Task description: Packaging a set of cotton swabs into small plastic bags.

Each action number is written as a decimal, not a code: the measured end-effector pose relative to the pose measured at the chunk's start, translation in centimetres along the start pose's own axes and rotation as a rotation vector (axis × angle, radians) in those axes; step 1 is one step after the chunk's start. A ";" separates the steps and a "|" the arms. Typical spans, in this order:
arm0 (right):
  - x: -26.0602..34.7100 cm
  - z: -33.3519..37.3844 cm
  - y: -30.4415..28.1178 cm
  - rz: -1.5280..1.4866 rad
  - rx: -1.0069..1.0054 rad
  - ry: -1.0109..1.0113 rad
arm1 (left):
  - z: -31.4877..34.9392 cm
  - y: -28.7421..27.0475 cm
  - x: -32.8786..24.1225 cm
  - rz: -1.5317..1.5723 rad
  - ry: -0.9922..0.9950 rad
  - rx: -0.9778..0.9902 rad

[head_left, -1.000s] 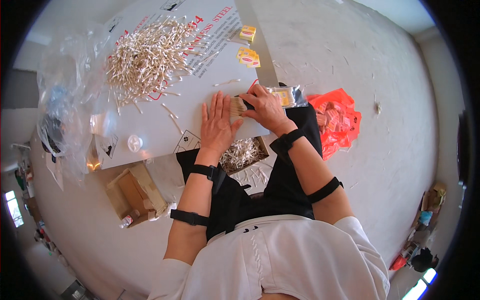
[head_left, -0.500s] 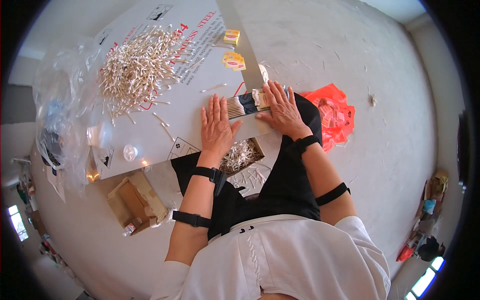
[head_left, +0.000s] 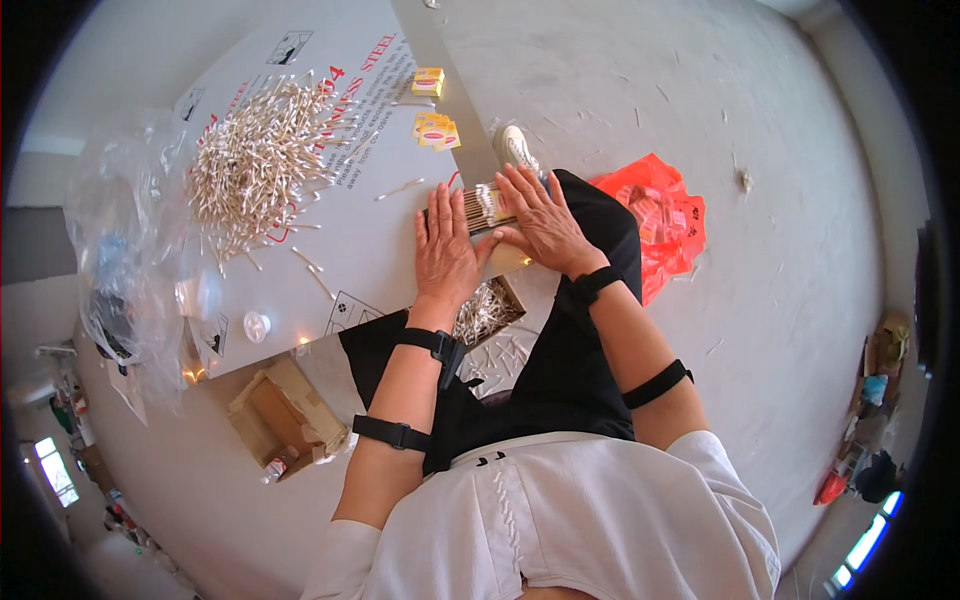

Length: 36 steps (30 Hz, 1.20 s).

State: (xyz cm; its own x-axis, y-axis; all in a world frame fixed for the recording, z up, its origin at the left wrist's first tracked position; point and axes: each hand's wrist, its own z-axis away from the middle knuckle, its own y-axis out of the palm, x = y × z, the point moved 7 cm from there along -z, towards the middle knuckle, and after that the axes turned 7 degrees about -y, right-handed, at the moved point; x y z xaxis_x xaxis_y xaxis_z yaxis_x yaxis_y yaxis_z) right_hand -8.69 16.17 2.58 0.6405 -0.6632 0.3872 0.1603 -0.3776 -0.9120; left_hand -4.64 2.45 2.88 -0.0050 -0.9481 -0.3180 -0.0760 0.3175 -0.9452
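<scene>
A row of cotton swabs [head_left: 484, 208] lies side by side at the table's edge nearest me, on a dark strip. My left hand [head_left: 447, 252] rests flat over the left end of the row, fingers stretched out. At the other end, my right hand [head_left: 548, 226] lies with its fingers extended over the swabs and a pale yellow piece of packaging, partly hidden beneath it. The thumbs almost meet below the row. Farther left on the table [head_left: 300, 265] spreads a large heap of loose cotton swabs [head_left: 255, 165].
Small yellow boxes [head_left: 428, 82] and flat yellow packs [head_left: 436, 131] lie at the table's far right edge. A clear plastic bag [head_left: 125, 230] and a small clear tub [head_left: 257, 326] are at left. Below stand swab-filled [head_left: 486, 312] and cardboard boxes [head_left: 285, 410]. A red bag [head_left: 655, 215] lies right.
My hands have come closer together. The dark gap between the two groups of swabs has closed up, and the swabs now sit in one tighter row.
</scene>
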 end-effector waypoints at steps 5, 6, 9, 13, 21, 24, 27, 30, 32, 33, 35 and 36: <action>-0.4 0.0 0.2 -0.077 -0.005 -0.032 | -0.4 0.3 -1.3 0.008 0.014 -0.002; -0.5 0.0 0.2 -0.079 -0.007 -0.031 | -0.6 0.4 -1.8 0.015 0.017 -0.015; -0.8 0.3 -0.1 -0.134 -0.039 -0.047 | -0.7 0.5 -2.0 0.049 -0.003 -0.017; -4.7 5.3 -0.9 -0.528 -0.919 0.576 | -0.6 -0.6 -0.6 0.519 -0.011 -0.187; -3.8 1.5 4.9 -2.209 -1.003 0.706 | -2.6 -0.4 1.6 1.235 -0.223 -0.254; -4.6 -0.3 4.6 -2.193 -1.036 0.705 | -2.9 -0.1 1.1 1.295 -0.223 -0.235; -4.5 -0.8 5.2 -2.146 -0.998 0.714 | -3.1 0.2 0.7 1.286 -0.230 -0.226; -4.0 -0.9 5.3 -2.102 -1.010 0.735 | -3.0 0.2 0.7 1.271 -0.242 -0.250; -4.2 -0.8 5.2 -2.066 -1.028 0.739 | -3.2 0.2 0.5 1.279 -0.236 -0.262; -4.2 -0.8 5.3 -2.066 -1.027 0.743 | -3.3 0.2 0.3 1.290 -0.227 -0.276; -4.2 -0.8 5.1 -2.051 -1.034 0.699 | -3.4 0.6 -0.3 1.311 -0.225 -0.256; -4.1 -0.8 5.1 -2.052 -1.033 0.702 | -3.5 0.8 -0.8 1.332 -0.221 -0.240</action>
State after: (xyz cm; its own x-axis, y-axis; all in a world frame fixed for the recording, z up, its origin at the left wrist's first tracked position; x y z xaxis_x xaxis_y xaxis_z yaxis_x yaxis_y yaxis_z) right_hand -11.09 16.48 -3.60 -0.0628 0.8619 0.5032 -0.4091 -0.4821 0.7748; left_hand -8.16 3.41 2.67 -0.0536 0.0991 -0.9936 -0.3086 0.9447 0.1109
